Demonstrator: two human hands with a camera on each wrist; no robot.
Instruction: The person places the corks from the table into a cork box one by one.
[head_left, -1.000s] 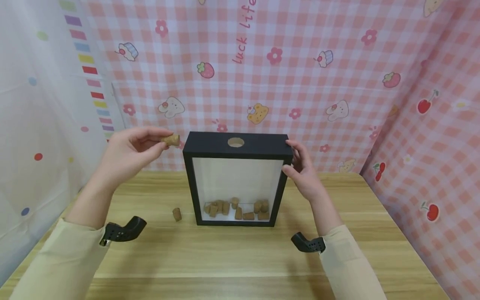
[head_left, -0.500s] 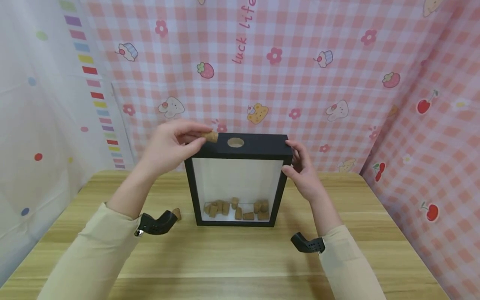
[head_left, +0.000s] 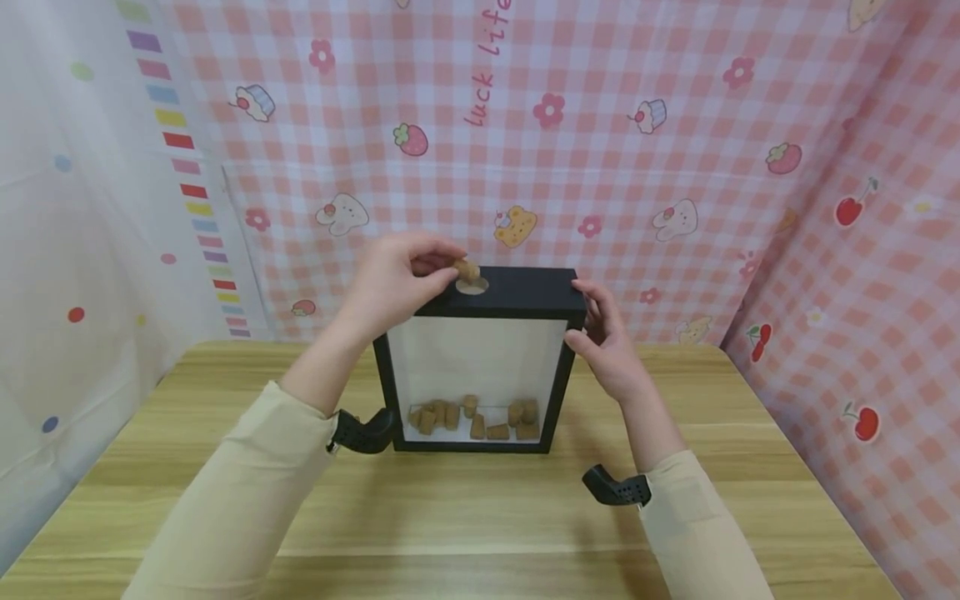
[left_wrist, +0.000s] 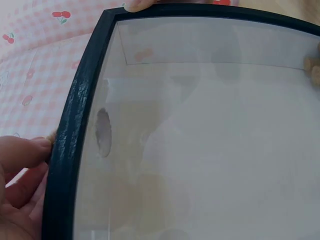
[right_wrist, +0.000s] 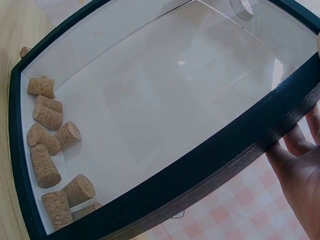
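Observation:
My left hand (head_left: pixel 397 279) pinches a cork (head_left: pixel 468 270) between thumb and fingers, tilted over the round hole (head_left: pixel 472 287) in the top of a black-framed shadow box (head_left: pixel 528 292). Whether the cork's lower end has entered the hole, I cannot tell. The box stands upright with a clear front, and several corks (right_wrist: pixel 45 167) lie along its floor. My right hand (head_left: pixel 611 354) grips the box's upper right corner, thumb at the front edge and fingers at the side. In the left wrist view the frame mostly hides the pinched cork.
A loose cork (right_wrist: pixel 24 51) lies on the wooden table (head_left: pixel 465 517) just outside the box, mostly hidden in the head view behind the left wrist camera (head_left: pixel 365 431). A pink checked cloth (head_left: pixel 600 167) hangs behind the table.
My left hand has carried the cork rightward, from beside the box across its top to the hole. The right hand and the box have stayed in place.

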